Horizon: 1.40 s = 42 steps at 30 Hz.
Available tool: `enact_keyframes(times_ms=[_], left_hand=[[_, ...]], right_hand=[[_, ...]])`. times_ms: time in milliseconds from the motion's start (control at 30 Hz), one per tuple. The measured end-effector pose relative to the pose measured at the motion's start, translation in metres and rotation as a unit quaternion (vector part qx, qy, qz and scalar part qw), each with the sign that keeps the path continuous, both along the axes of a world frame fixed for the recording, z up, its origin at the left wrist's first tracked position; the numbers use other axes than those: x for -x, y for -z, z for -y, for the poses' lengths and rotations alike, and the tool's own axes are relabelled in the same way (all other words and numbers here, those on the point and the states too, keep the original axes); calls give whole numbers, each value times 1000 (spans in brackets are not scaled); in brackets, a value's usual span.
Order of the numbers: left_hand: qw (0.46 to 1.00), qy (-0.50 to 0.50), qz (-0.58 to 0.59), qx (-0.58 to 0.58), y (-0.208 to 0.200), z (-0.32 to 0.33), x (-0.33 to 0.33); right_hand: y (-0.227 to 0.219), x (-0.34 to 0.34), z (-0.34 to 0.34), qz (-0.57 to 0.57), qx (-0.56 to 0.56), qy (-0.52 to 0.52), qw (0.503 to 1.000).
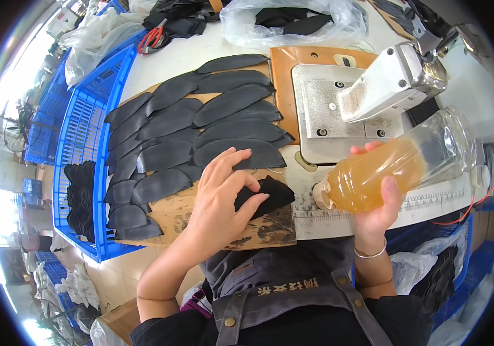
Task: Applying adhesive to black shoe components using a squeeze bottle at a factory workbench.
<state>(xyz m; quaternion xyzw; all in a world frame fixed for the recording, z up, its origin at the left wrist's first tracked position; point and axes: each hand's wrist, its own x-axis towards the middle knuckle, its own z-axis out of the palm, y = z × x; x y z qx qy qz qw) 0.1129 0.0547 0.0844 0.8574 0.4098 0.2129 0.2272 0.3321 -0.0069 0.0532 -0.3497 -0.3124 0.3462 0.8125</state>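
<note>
My right hand grips a clear bottle of amber liquid, tilted so its narrow, crusted end points down to the left and its clear end up to the right. My left hand is over a small black fabric piece at the near edge of a brown board. Its thumb and index finger curl around part of that piece, while the other fingers reach out above it. Beyond, overlapping black leaf-shaped pieces cover the board in rows.
A white sewing machine arm stands over a metal plate at the right. A ruler strip runs along the near table edge. At the left is a blue crate; red-handled scissors and a plastic bag lie at the back.
</note>
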Motion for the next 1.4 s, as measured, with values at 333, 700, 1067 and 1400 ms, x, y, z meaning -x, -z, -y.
enact_keyframes(times_ms=[333,700,1067,1400], left_hand=[[891,-201,367,175,-20,-9,92],[854,-376,63,-355,-32,-69,215],[934,-335,-20,-125,17,-89,208],[936,-298,-3,-185,31,-91,215]], right_hand=[[12,-2,6,33,24,-4,999],[11,0,2,27,40,14,999],[16,-5,1,50,57,37,996],[17,-6,3,41,58,25,997]])
